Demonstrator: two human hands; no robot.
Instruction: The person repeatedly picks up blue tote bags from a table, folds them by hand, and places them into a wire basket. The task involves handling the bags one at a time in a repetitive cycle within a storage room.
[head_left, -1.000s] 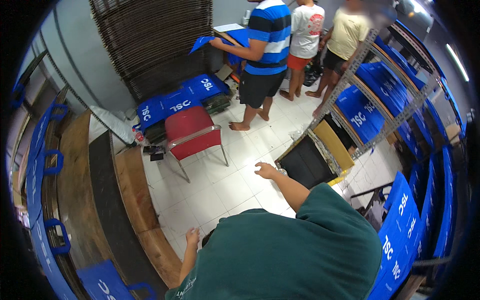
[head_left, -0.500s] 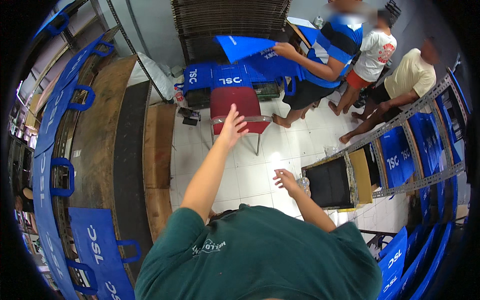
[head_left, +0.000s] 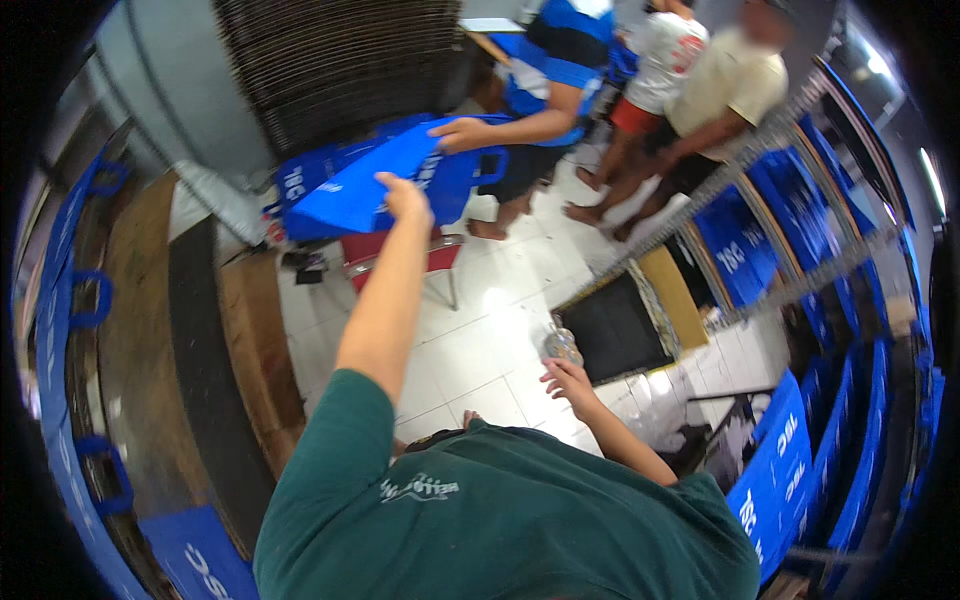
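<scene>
I have the left hand (head_left: pixel 408 202) at the blue bag (head_left: pixel 345 192) that a co-worker's hand (head_left: pixel 462 134) holds near the red chair (head_left: pixel 442 259), cannot tell whether my fingers grip it, and see the right hand (head_left: pixel 570 386), fingers half-curled and empty, beside the clear bottle (head_left: pixel 562 343).

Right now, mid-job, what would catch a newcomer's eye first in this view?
Probably the bright blue fabric piece left of upper centre, which a co-worker in a striped shirt holds; the person's left grip is stretched out at it, though contact is unclear. Next might be the tall dark rack behind it, and the red chair partly hidden below.
</scene>
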